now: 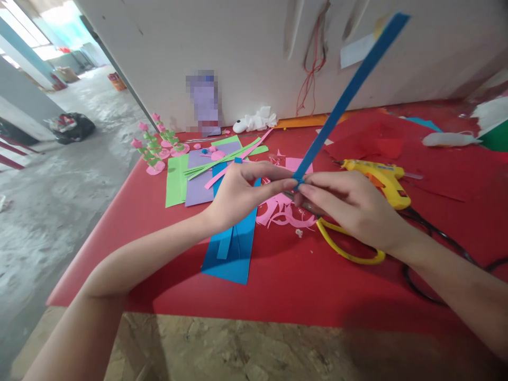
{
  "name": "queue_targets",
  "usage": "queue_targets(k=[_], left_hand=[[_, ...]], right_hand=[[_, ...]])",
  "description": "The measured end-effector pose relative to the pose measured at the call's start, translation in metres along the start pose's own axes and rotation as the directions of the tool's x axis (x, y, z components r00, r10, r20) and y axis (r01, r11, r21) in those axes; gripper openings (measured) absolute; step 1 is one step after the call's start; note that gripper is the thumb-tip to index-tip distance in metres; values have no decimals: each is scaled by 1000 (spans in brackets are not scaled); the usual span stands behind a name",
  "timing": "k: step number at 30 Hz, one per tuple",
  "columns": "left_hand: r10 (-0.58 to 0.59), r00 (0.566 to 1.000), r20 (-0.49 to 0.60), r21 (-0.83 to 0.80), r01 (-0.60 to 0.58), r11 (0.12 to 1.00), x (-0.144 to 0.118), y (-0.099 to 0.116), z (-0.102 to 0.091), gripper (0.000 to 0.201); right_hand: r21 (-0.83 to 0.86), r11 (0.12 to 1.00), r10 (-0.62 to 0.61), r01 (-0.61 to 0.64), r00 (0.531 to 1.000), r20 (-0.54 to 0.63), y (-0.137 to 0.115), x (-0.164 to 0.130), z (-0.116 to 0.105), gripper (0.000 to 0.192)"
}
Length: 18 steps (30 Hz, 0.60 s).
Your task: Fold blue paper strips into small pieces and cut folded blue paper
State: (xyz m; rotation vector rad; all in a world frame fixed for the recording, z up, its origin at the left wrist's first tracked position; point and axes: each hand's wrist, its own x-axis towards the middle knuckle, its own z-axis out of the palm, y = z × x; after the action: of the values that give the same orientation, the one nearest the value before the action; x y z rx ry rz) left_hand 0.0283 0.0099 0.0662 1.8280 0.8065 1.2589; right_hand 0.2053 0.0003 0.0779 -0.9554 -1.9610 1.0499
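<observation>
A long blue paper strip [345, 103] rises up and to the right from between my fingertips, its lower end folded or knotted small. My left hand [250, 188] pinches that end between thumb and forefinger. From the other side my right hand [349, 201] grips the same spot, thumb against fingers. Below my left hand lies a blue paper sheet [238, 254] with cut strips on it. Scissors with yellow handles [337, 246] rest under my right hand, the blades mostly hidden. Pink paper scraps [286, 214] are scattered beneath the hands.
Green strips [226, 161] cross a purple sheet [196, 180] at left, near pink paper flowers [156, 140] with green stems. A yellow glue gun [381, 177] trails a black cord at right. White tissue [257, 120] lies by the wall on the red tabletop [166, 264].
</observation>
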Motion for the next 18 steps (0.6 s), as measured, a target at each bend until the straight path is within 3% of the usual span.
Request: queue_targets(k=[2, 6, 9, 18], left_hand=[[-30, 999, 28, -42, 31, 999, -1, 2, 1, 4], [17, 996, 93, -81, -9, 997, 0, 2, 0, 12], [43, 991, 123, -117, -29, 993, 0, 0, 0, 19], [-192, 975, 111, -255, 215, 943, -1, -7, 3, 4]], right_hand=[[-154, 986, -60, 58, 998, -12, -3, -1, -2, 30], [-206, 974, -98, 96, 995, -1, -7, -3, -5, 31], [-100, 994, -52, 48, 998, -37, -7, -4, -4, 33], [207, 967, 131, -145, 988, 83, -4, 1, 2, 38]])
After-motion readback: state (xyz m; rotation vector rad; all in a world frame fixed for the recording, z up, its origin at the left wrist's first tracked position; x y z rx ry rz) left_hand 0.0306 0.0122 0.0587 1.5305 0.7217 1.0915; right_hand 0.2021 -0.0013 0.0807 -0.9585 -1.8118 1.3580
